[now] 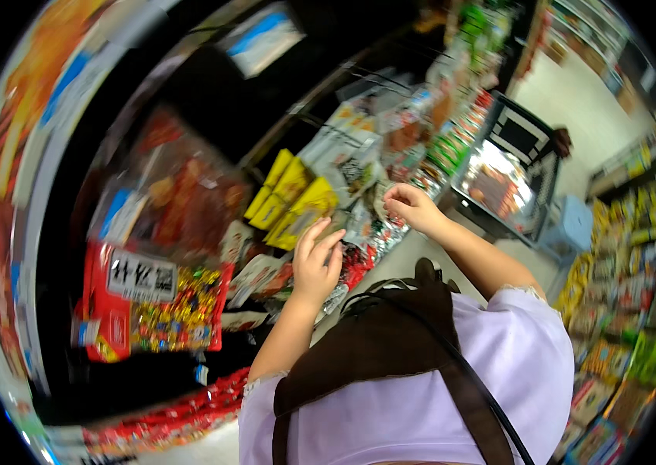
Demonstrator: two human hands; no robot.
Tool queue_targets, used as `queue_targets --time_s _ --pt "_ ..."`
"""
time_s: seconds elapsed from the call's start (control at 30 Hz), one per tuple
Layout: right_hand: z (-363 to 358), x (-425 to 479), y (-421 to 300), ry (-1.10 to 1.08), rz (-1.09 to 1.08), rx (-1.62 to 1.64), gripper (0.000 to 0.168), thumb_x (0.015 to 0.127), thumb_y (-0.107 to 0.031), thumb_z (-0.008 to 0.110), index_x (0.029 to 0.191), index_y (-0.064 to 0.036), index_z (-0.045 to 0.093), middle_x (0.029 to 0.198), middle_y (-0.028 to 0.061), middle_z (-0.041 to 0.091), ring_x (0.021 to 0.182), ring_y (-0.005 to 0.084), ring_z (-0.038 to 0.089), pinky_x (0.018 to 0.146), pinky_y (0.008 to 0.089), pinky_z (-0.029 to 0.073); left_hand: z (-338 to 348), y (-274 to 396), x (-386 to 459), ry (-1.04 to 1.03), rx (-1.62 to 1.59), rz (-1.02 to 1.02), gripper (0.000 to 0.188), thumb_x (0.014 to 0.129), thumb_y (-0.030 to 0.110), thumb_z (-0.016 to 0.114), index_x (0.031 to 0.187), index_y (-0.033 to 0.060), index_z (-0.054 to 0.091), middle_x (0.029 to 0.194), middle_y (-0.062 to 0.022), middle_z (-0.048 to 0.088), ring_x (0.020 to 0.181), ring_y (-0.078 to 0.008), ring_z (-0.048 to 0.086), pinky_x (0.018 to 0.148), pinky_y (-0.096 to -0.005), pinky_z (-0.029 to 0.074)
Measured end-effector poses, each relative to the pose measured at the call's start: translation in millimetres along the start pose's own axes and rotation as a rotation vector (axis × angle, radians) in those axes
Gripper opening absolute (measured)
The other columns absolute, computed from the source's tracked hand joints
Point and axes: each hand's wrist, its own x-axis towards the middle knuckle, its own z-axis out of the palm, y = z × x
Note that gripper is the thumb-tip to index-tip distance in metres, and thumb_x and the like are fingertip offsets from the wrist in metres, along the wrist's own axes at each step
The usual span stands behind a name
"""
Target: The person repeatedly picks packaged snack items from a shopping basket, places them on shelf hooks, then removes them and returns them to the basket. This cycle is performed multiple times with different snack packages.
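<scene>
My left hand [317, 261] is raised beside several yellow packets [299, 200] hanging on the shop rack. Its fingers are a little apart with nothing between them; whether a fingertip touches a packet I cannot tell. Further along the rack, my right hand [415, 210] has its thumb and fingers curled near a clear plastic packet [357, 168]. Blur hides whether they pinch its edge. Below the yellow packets hang some white and red packets [261, 273].
A large red bag of wrapped candies [179, 308] hangs at the left, under bags of reddish snacks [188, 197]. To the right, a dark plastic crate [548, 189] holds a shiny package, beside a light blue stool [572, 226]. Packaged goods [618, 290] fill the opposite shelf.
</scene>
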Motion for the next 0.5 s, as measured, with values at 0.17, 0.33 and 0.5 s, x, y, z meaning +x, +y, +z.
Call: queue_targets --time_s 0.17,0.33,0.5 --pt "-58.3 -39.2 1.3 0.169 -0.022 -0.096 0.012 0.083 -0.013 0.055 0.090 -0.003 0.057 0.075 -0.0011 0.056 0.066 0.0053 0.051 0.059 0.0210 0.043 50.8 12.3 20.4 -0.191 -0.171 0.071 0.020 0.071 0.000 0.061 0.090 0.0066 0.064 0.105 -0.0110 0.058 0.093 -0.0290 0.056 0.078 -0.0366 0.045" --pt "-126.4 -68.9 15.4 0.463 0.068 0.008 0.012 0.084 -0.015 0.056 0.088 -0.004 0.057 0.074 -0.0009 0.057 0.065 0.0074 0.054 0.060 0.0226 0.046 101.3 44.8 54.0 -0.352 -0.277 0.142 0.020 0.071 0.000 0.060 0.089 0.0068 0.064 0.100 -0.0106 0.059 0.090 -0.0279 0.056 0.077 -0.0349 0.045" --pt "-203.7 -110.6 54.6 0.687 0.277 -0.185 0.016 0.080 -0.017 0.058 0.088 -0.004 0.058 0.074 0.0039 0.059 0.067 0.0111 0.056 0.062 0.0259 0.046 169.3 77.7 84.5 -0.443 -0.342 0.239 0.018 0.071 0.002 0.060 0.087 0.0071 0.064 0.100 -0.0093 0.059 0.089 -0.0278 0.056 0.077 -0.0352 0.045"
